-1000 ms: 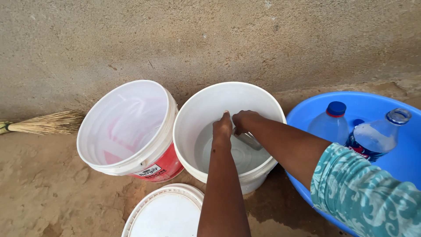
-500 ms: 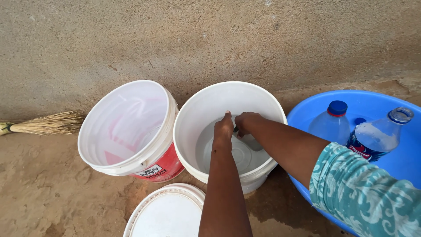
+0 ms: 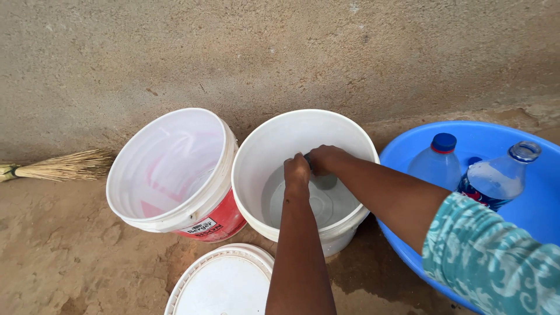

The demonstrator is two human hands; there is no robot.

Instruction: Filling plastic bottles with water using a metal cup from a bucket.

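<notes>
Gripping 1 small dark object [image 3: 307, 158] together, left hand [image 3: 297, 171] and right hand [image 3: 324, 158] fingers curled, inside smooth round white plastic bucket [image 3: 255, 153].

Soft, even daylight is flooding in; shadows are staying faint, focus is holding sharp, edges bowing slightly.

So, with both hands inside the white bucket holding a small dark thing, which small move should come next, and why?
Probably keep both hands low over the water and go on rubbing. The left hand and right hand meet on the small dark thing inside the white bucket, which holds shallow water. What the thing is cannot be told; the hands hide most of it.
</notes>
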